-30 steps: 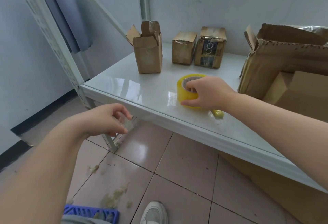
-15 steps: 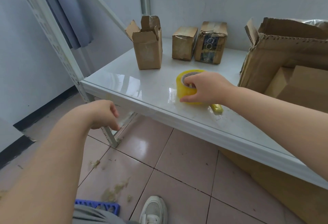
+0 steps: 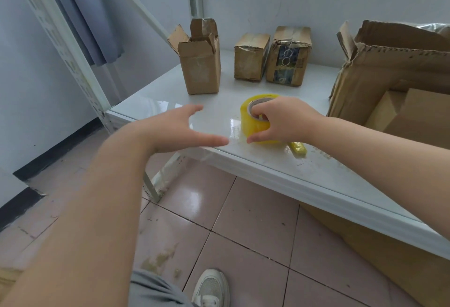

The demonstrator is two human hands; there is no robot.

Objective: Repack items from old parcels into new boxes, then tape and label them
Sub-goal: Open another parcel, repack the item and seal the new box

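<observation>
Your right hand (image 3: 285, 121) grips the yellow tape roll (image 3: 253, 125): the fingers are hooked into its core and the thumb presses on the outer wall near the bottom. The roll lies flat on the white shelf (image 3: 267, 168), near the front edge, and a small yellow piece (image 3: 298, 149) lies on the shelf just beside it, under your right wrist. Your left hand (image 3: 175, 129) is spread, with the fingers straight and apart, and it holds nothing; it is over the front edge of the shelf, to the left of the roll, with the thumb tip near your right thumb. If it touches the shelf, I cannot tell. Behind, a small open box (image 3: 201, 70) stands upright with its flaps up. More to the right two closed parcels (image 3: 250, 59) stand side by side near the wall. A big open carton (image 3: 389, 68) is at the right end of the shelf.
</observation>
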